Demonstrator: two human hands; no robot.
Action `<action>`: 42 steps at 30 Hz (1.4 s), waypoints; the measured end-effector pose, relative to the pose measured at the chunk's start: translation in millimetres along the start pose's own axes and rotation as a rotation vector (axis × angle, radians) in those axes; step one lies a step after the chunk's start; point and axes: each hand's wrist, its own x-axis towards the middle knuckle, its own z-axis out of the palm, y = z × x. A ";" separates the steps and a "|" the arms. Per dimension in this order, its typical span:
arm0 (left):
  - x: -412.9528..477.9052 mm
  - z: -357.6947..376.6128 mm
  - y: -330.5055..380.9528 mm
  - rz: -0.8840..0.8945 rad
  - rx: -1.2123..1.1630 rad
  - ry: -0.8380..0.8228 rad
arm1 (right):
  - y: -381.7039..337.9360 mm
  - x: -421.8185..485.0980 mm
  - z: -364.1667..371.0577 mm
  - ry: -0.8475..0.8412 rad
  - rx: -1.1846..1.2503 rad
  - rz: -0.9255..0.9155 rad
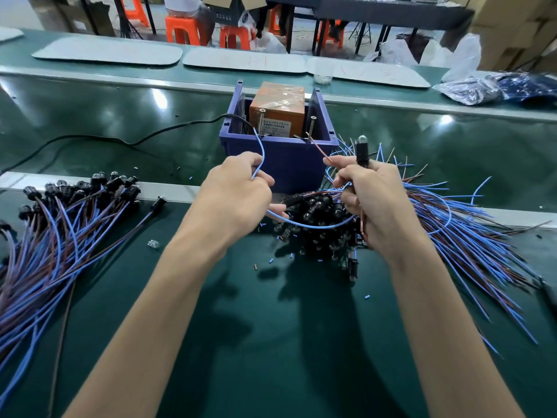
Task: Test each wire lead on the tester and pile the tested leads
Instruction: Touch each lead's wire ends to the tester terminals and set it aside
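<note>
**Two wire ends at the tester: a missed contact is the main risk**

One lead is being held up in front of the tester (275,111), an orange box standing in a blue bin (289,167). The blue wire (263,150) is being pinched between thumb and fingers of the left hand (238,191), with its end near the left screw (261,122). The brown wire (318,146) is being pinched by the right hand (372,200). The other fingers of that hand are curled round the black lamp holder (361,153), and the wire end is being pointed at the right screw (311,126). Whether either end is touching its screw cannot be told.

If a thin end is being bent aside or is sliding off, a good lead may be judged as bad. The slack of the blue wire is hanging over the heap of leads (319,227) on the surface (271,327). It may be caught there, and other leads may be dragged towards the pile on the left (60,224).
</note>
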 end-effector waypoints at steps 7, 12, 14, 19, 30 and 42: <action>-3.4 1.1 4.2 0.003 -0.012 -0.031 | -0.4 0.0 0.4 -0.005 -0.001 -0.017; -5.6 4.2 6.1 0.017 -0.038 -0.064 | -1.0 -0.7 -0.5 -0.023 -0.005 -0.023; -6.1 4.0 6.6 0.021 -0.045 -0.069 | -1.9 -0.6 -1.7 -0.029 0.001 -0.026; -8.3 3.1 9.2 0.041 -0.053 -0.093 | -2.2 -1.0 -1.3 -0.037 0.021 -0.035; -11.0 1.3 10.5 0.072 -0.066 -0.132 | -4.2 -3.5 -0.8 -0.076 0.043 -0.062; -6.7 -2.4 8.4 0.056 -0.100 -0.103 | -9.7 -7.9 -1.8 -0.097 0.070 -0.107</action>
